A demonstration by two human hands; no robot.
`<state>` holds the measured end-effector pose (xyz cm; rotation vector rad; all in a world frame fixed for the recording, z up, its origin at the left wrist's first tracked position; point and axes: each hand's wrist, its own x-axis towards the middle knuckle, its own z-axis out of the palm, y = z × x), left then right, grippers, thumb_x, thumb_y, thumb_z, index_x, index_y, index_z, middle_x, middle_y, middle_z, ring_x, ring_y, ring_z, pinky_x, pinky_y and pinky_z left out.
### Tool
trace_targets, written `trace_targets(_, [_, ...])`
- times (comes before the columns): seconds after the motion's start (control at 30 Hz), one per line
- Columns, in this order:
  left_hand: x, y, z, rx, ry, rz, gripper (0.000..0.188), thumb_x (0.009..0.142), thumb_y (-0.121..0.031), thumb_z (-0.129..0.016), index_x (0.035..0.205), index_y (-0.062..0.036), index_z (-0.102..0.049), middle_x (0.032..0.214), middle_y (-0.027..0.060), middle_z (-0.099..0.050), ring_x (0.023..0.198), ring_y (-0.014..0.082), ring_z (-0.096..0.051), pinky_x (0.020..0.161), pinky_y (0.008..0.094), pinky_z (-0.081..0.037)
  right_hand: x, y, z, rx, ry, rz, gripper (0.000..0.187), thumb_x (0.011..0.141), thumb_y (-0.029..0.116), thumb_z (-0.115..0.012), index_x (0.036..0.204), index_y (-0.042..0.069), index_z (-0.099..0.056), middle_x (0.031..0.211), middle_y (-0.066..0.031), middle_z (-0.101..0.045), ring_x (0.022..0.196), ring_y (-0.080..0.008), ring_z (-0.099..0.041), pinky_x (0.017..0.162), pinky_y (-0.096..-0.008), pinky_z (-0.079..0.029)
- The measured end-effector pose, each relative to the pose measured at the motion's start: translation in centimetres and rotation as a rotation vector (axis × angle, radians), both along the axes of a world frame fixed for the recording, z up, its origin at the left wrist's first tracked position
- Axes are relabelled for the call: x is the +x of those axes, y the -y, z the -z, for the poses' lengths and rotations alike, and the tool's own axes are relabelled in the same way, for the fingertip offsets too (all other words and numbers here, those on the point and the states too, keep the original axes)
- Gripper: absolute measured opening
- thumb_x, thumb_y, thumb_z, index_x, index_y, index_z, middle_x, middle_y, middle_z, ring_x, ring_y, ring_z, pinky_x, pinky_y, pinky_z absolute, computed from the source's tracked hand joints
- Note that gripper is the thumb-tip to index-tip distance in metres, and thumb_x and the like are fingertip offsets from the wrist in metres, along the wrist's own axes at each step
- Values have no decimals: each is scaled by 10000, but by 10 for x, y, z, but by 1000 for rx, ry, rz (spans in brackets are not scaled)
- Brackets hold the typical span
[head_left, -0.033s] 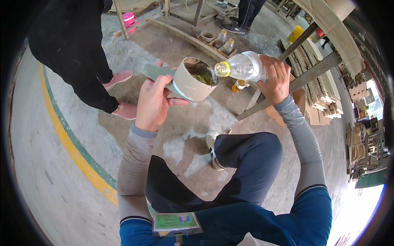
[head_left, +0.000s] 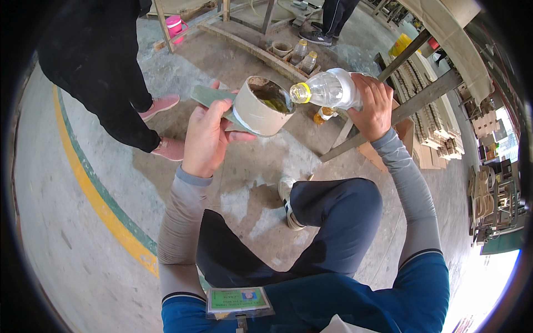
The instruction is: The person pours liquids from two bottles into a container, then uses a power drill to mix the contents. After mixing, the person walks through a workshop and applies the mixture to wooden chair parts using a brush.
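Observation:
My left hand is closed around a beige cylindrical cup with a dirty inner wall, and also grips a flat greenish strip beside it. The cup tilts to the right, and yellowish-green liquid shows inside. In my right hand a clear plastic bottle with a yellow neck ring lies nearly sideways, its mouth close to the cup's rim. Whether liquid is passing between them I cannot make out.
Two clear bottles and a small pot stand on a low wooden rail ahead. A person in black trousers stands at left. A slanting beam and stacked wooden pieces are at right. A bottle of orange liquid sits beyond the cup.

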<state>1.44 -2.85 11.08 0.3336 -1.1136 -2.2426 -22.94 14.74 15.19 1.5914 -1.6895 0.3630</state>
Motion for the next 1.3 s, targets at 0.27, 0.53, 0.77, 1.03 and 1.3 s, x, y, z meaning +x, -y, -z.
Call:
trace_targets(0.27, [7, -4, -7, -35, 47, -137, 564, 844, -241, -490, 1259, 18, -208, 1047, 102, -505, 826, 190, -600, 560, 328, -554, 3, 2, 3, -8, -6, -56, 594, 466, 45, -675, 1037, 47, -512, 1008, -68, -565, 924, -237, -528, 797, -348, -360])
trace_targets(0.53, [9, -6, 3, -50, 2, -252, 710, 834, -211, -506, 1327, -3, -38, 1151, 122, -441, 969, 236, -534, 630, 385, -553, 7, 8, 8, 131, 133, -179, 554, 477, 43, -664, 1014, 51, -530, 981, -72, -568, 925, -239, -520, 794, -340, -352])
trace_targets(0.77, [21, -7, 45, 85, -77, -174, 528, 870, -112, -446, 1327, -90, -181, 1212, 120, -427, 1043, 271, -504, 717, 439, -530, -2, 7, 39, 128, 585, -55, 530, 576, 100, -730, 1055, 19, -519, 1015, -93, -569, 952, -199, -522, 834, -311, -373])
trace_targets(1.03, [24, -15, 90, 240, -75, -182, 483, 868, -115, -474, 1306, -120, -271, 1199, 88, -457, 1039, 241, -512, 767, 451, -505, -51, 27, 133, -36, 943, 128, 582, 551, 262, -776, 988, -40, -539, 1008, -133, -507, 931, -250, -502, 794, -333, -413])
trace_targets(1.3, [38, -21, 137, 346, 89, -333, 472, 876, -107, -443, 1314, -115, -268, 1217, 71, -448, 1086, 218, -474, 775, 412, -489, -114, 58, 280, -216, 1185, 292, 541, 557, 253, -760, 973, -13, -537, 964, -136, -521, 918, -255, -504, 782, -349, -410])
